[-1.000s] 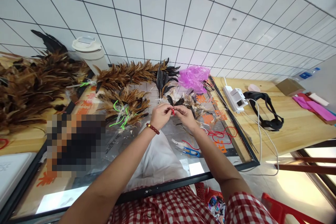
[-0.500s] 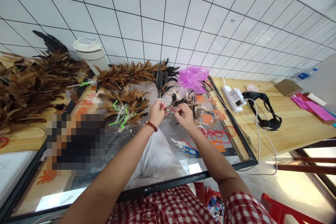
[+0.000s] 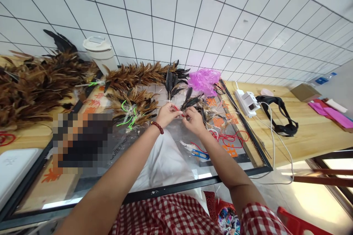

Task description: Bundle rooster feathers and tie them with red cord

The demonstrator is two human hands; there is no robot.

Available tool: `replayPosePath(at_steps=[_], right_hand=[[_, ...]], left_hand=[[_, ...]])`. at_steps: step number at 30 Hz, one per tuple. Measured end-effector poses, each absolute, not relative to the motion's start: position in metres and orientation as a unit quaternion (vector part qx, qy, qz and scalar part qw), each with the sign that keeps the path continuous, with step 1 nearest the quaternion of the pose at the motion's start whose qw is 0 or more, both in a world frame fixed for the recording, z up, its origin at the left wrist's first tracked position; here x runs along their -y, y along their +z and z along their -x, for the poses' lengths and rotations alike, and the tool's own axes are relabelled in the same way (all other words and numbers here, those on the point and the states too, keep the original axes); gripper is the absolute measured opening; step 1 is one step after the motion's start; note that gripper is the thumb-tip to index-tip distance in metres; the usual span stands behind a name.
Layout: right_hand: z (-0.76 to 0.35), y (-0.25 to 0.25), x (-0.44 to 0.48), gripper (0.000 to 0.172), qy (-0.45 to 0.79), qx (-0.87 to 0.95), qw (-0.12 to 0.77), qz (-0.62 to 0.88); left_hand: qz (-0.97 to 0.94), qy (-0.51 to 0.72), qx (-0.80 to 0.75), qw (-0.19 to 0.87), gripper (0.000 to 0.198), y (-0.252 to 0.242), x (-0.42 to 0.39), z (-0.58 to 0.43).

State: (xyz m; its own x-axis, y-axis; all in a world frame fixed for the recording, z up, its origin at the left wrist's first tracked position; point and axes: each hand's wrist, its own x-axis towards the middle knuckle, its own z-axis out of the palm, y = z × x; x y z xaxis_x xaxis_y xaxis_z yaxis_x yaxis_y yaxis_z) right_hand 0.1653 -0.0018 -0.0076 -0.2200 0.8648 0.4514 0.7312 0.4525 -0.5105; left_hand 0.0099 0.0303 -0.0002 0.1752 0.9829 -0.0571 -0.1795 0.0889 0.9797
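My left hand (image 3: pixel 168 114), with a beaded bracelet at its wrist, pinches a thin red cord (image 3: pixel 175 108). Close against it, my right hand (image 3: pixel 193 119) has its fingertips pressed together at the same cord; whether a feather quill is also in the grip cannot be made out. Just beyond the hands lies a small bunch of dark feathers (image 3: pixel 171 83). Another dark feather bunch (image 3: pixel 193 101) spreads behind my right hand. Left of them rests a brown feather bundle (image 3: pixel 140 102) with bright green ties (image 3: pixel 134 118). Blue thread snips (image 3: pixel 200 154) lie below my right wrist.
A long brown feather strip (image 3: pixel 138 75) runs along the wall beside a white lidded cup (image 3: pixel 99 53). Pink plastic (image 3: pixel 204 80), loose red cord (image 3: pixel 231 139), a power strip (image 3: pixel 244 99) and a black strap (image 3: pixel 278 117) lie to the right. A black frame (image 3: pixel 176 188) edges the glass.
My hands have drawn closer together, shortening the stretch of red cord between them. A dark feather now shows upright behind my right hand. The view has shifted slightly.
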Motion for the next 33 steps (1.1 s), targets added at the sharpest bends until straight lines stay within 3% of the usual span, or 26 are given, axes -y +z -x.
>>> replayPosePath(at_steps=[6, 11, 15, 18, 23, 26, 33], right_hand=[[-0.173, -0.003, 0.000, 0.009, 0.100, 0.773, 0.362, 0.512], [-0.175, -0.003, -0.005, 0.014, 0.214, 0.705, 0.419, 0.530], [-0.173, -0.003, -0.006, 0.024, 0.295, 0.689, 0.398, 0.528], [-0.171, -0.004, -0.007, 0.018, 0.304, 0.698, 0.382, 0.524], [-0.173, 0.000, -0.009, 0.017, 0.162, 0.750, 0.386, 0.512], [-0.178, 0.002, -0.011, 0.021, 0.049, 0.791, 0.357, 0.494], [-0.174, -0.002, -0.010, 0.020, 0.004, 0.811, 0.311, 0.495]], left_hand=[[-0.485, 0.505, -0.444, 0.559, 0.020, 0.000, -0.025, -0.012], [-0.480, 0.514, -0.456, 0.545, 0.013, 0.004, -0.013, -0.012], [-0.468, 0.532, -0.463, 0.532, 0.015, 0.003, -0.002, -0.013], [-0.460, 0.538, -0.468, 0.529, 0.016, 0.000, 0.000, -0.014], [-0.450, 0.535, -0.513, 0.498, 0.002, -0.002, -0.006, -0.015], [-0.475, 0.517, -0.539, 0.465, 0.014, -0.002, -0.007, -0.014], [-0.460, 0.596, -0.446, 0.485, 0.014, 0.005, 0.001, -0.006]])
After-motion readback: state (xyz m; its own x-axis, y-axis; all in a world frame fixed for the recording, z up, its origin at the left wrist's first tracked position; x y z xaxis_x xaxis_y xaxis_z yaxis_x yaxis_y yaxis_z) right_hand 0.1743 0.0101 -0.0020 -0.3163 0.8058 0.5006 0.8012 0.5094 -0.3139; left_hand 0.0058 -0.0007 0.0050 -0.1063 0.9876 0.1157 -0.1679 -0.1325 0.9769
